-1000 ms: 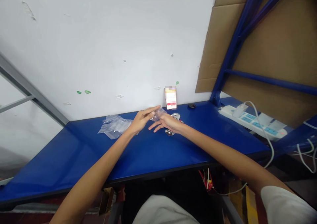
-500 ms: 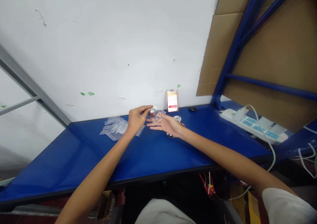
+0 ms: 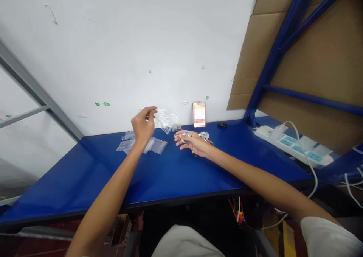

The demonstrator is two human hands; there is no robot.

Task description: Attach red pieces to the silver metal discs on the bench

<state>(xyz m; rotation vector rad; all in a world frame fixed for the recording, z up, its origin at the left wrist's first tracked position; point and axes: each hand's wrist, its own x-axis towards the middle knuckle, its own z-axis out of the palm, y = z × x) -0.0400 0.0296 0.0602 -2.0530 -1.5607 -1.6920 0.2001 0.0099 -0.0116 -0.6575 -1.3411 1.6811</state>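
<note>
White wall [image 3: 119, 60]: filling the background, showing scuffs and green flecks.
Blue table [image 3: 176, 181]: running along below, bearing bags and metal pieces.
Power strip [image 3: 292, 142]: lying far right, well apart from both hands.
Flat clear bags [image 3: 159, 146]: lying loosely overlapped beside left wrist; possibly sliding or scattering if brushed by the forearm.
Left hand [image 3: 143, 125]: pinching a crumpled clear bag [image 3: 164, 120] by one end, above the table; contents blurring, cannot tell; possibly tearing or slipping from too narrow a pinch.
Right hand [image 3: 195, 142]: turning palm up, gripping a silver round piece [image 3: 186, 137] between thumb and fingers; possibly dropping or rolling off smooth metal with grip loosening.
Phone-like device [image 3: 199, 115]: leaning against wall; possibly toppling if bumped.
Other silver pieces [image 3: 203, 135]: sitting partly hidden behind right hand; possibly getting knocked by the wrist.
</note>
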